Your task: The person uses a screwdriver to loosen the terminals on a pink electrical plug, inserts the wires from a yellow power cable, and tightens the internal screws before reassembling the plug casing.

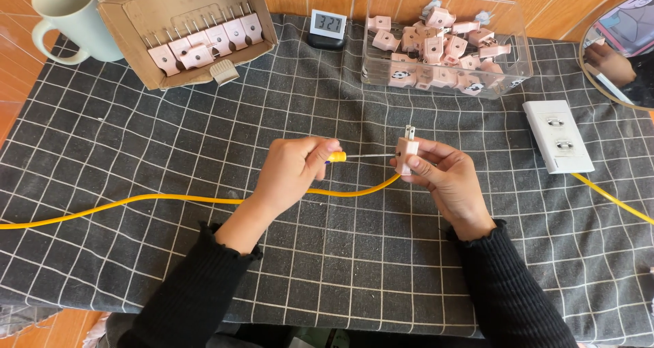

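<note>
My left hand (294,171) grips a screwdriver with a yellow handle (336,157); its thin metal shaft points right into the side of a pale pink plug (407,152). My right hand (443,178) holds that plug upright, prongs up, between thumb and fingers. A yellow cable (170,199) runs from the plug's underside leftward across the cloth to the left edge. Both hands hover just above the middle of the table.
A dark checked cloth (327,266) covers the table. At the back stand a cardboard box of pink plugs (197,45), a mug (71,18), a small digital clock (328,28) and a clear tub of pink plugs (443,45). A white socket block (558,135) lies right, with a round mirror (623,45) behind.
</note>
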